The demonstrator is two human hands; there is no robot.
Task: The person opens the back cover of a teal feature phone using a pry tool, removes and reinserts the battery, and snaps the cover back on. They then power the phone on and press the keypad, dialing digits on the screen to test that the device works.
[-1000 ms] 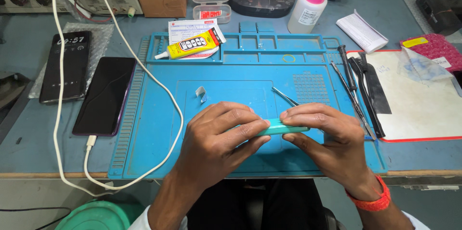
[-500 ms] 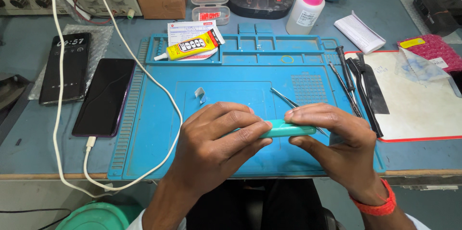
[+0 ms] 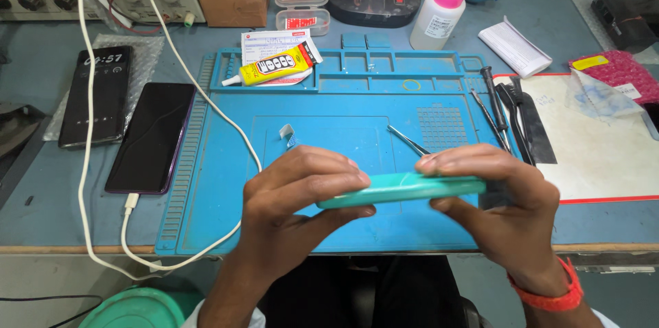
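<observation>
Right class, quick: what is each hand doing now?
Left hand: closed on the teal phone, left end.
Right hand: closed on its right end.

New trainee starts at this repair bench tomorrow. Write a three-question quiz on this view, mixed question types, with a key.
1. Multiple choice: what do both hands hold edge-on above the blue mat? A) a teal phone B) a screwdriver C) a glue tube
2. True or false: the white cable is plugged into the dark phone lying just left of the mat.
3. Fill in: the yellow glue tube lies along the mat's ____ edge.

Key
1. A: the left hand and right hand each take one end of the teal phone.
2. True.
3. Far (top).
</observation>
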